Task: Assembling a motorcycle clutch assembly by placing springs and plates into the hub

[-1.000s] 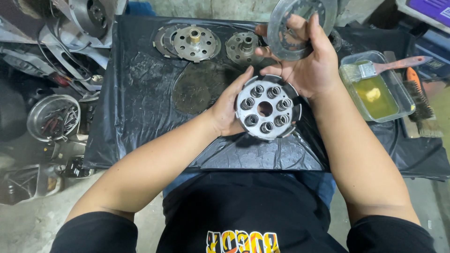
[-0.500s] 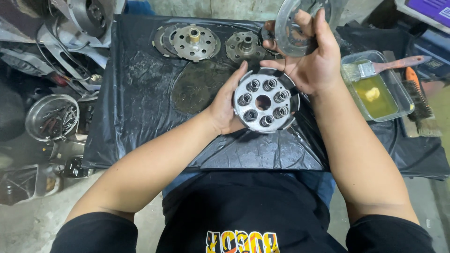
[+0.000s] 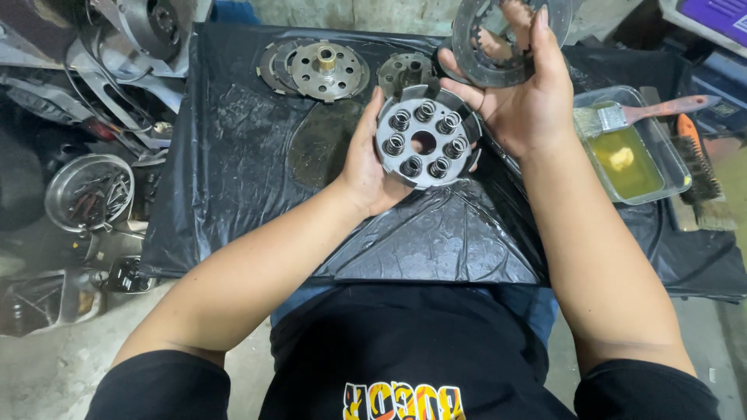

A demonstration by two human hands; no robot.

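My left hand (image 3: 372,167) grips the round hub with 6 springs (image 3: 424,142) above the black-covered tabletop (image 3: 233,155). My right hand (image 3: 523,101) has lifted the toothed ring plate (image 3: 475,66) higher, fingers wrapped round it, clear of the hub.

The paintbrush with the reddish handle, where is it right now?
In the head view, the paintbrush lies on the right, across a clear tray of yellowish liquid, just beyond the right hand.
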